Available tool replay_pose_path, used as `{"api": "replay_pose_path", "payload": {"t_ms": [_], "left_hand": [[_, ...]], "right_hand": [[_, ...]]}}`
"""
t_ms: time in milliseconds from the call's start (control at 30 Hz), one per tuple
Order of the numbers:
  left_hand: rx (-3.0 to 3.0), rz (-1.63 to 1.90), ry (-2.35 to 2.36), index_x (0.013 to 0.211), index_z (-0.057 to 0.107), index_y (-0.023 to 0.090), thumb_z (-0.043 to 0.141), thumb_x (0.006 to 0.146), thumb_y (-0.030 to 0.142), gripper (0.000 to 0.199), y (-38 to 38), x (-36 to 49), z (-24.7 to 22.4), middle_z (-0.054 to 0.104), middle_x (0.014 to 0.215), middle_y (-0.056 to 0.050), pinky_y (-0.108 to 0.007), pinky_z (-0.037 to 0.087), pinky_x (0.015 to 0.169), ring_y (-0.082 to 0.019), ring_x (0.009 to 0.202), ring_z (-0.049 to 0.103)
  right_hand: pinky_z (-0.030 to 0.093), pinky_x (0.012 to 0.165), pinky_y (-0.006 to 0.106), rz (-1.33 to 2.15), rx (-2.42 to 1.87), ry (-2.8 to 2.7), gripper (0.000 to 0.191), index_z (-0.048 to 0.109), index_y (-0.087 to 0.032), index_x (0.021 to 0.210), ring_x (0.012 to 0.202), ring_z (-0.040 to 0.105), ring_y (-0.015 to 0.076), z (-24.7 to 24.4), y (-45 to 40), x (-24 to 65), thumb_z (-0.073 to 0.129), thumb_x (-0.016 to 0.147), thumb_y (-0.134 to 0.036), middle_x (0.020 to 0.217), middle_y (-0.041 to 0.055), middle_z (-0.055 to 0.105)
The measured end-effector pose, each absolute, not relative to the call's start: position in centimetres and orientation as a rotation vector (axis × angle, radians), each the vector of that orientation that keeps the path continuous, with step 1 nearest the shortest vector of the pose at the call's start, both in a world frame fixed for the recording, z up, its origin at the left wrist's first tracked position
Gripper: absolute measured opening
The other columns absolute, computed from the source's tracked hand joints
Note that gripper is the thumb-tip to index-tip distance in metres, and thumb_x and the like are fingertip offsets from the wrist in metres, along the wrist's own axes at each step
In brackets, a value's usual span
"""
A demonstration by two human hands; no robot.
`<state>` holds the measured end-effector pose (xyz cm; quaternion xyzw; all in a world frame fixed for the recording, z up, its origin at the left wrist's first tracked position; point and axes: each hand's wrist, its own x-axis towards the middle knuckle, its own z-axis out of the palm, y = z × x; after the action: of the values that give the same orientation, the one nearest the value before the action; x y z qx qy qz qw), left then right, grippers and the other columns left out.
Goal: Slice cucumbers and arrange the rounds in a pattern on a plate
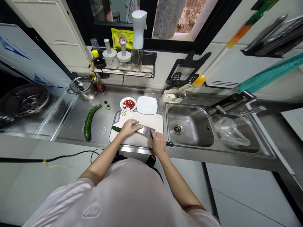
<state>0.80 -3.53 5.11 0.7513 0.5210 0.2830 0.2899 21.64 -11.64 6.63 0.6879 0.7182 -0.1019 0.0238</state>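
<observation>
Left hand (127,127): clamped down on a cut cucumber (116,128), which lies on a white cutting board (151,121).
Right hand (158,142): clamped on a cleaver (143,130), just beside the left hand.
Counter: a whole cucumber (88,122) lies left of the board, near its edge.

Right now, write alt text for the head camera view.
A person's left hand holds a green cucumber on a white rectangular cutting board while the right hand grips a broad steel cleaver, beside a stainless steel sink.
</observation>
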Motion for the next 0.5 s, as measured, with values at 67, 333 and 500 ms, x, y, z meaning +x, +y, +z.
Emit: {"api": "replay_pose_path", "payload": {"t_ms": [67, 333, 500], "left_hand": [[2.046, 0.690, 1.360, 0.099, 0.070, 0.023, 0.063, 0.077, 0.045, 0.032, -3.5, 0.9, 5.5, 0.067, 0.102, -0.006, -0.034, 0.044, 0.092, -0.021, 0.100, 0.059], [1.940, 0.636, 1.228, 0.089, 0.069, 0.022, 0.066, 0.075, 0.037, 0.021, -2.6, 0.9, 5.6, 0.067, 0.093, -0.003, -0.028, 0.047, 0.081, -0.017, 0.087, 0.061], [1.814, 0.783, 1.307, 0.081, 0.066, 0.021, 0.064, 0.074, 0.032, 0.013, -2.1, 1.2, 4.3, 0.067, 0.087, 0.000, -0.026, 0.046, 0.076, -0.014, 0.081, 0.061]], "right_hand": [[0.028, 0.084, 0.033, -0.323, 2.112, 2.234, 0.049, 0.043, -0.021, 0.137, 0.097, 0.046, 0.0248, 6.6, -11.7, 21.7, 0.046, 0.089, -0.027, 0.103, 0.0121, 0.056], [0.027, 0.084, 0.034, -0.296, 2.069, 2.267, 0.046, 0.046, -0.021, 0.136, 0.095, 0.045, 0.0248, 6.3, -11.7, 21.8, 0.043, 0.091, -0.029, 0.102, 0.0126, 0.057], [0.027, 0.083, 0.033, -0.288, 2.090, 2.247, 0.044, 0.047, -0.021, 0.135, 0.095, 0.046, 0.0236, 5.9, -11.7, 22.0, 0.044, 0.091, -0.030, 0.101, 0.0115, 0.057]]}}
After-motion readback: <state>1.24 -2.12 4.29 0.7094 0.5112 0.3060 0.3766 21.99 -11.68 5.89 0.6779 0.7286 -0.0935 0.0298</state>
